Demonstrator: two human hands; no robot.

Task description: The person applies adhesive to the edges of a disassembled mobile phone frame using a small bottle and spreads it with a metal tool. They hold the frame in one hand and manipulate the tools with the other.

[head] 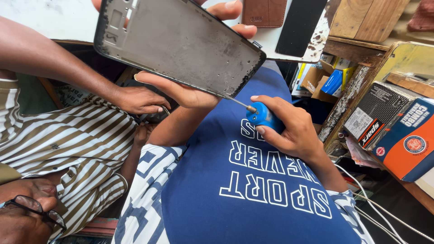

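Note:
My left hand (181, 92) holds a grey, dusty metal phone frame (181, 45) with a black rim from below, tilted in front of my chest. Its fingertips curl over the far edge. My right hand (296, 133) grips a small screwdriver with a blue handle (264, 116). The thin metal shaft points up and left, and its tip meets the lower edge of the frame near my left palm. Below both hands is my blue printed shirt (253, 199).
A person in a brown-and-white striped shirt (68, 140) sits close on the left, one hand (140, 100) resting just beside my left hand. A brown case (264, 11) and black panel (300, 25) lie behind the frame. Printed boxes (398, 131) and white cables (379, 212) are at right.

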